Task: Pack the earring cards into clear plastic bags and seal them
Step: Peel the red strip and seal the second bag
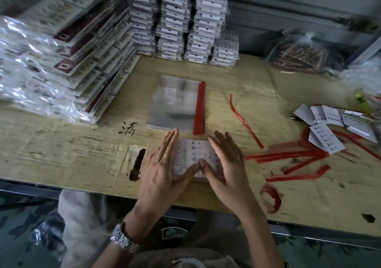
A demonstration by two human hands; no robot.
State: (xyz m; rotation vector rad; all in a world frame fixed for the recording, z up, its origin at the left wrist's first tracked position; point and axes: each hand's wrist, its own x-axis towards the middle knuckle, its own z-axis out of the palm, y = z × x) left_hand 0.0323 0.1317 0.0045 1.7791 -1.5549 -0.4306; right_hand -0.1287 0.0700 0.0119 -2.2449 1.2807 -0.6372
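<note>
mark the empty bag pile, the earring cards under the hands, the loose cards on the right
empty bag pile (175, 104): head view, middle of the top bag
earring cards (193, 152): head view, studded face, uncovered middle
loose cards (326, 138): head view, face of the nearest card

Near centre: your earring cards (193, 154) lie on the table (61, 148) close to its near edge, between your left hand (162, 164) and right hand (225, 164), with your thumbs meeting on top of them.
Behind the cards: the pile of plastic bags (175, 102) lies just beyond your fingertips.
Right: loose strips (288, 157) lie scattered near the cards; spare cards (329, 127) lie farther right.
Left: packed piles (61, 61) overlap along the table's left side.
Far: packed stacks (177, 20) stand in rows behind the bags.
</note>
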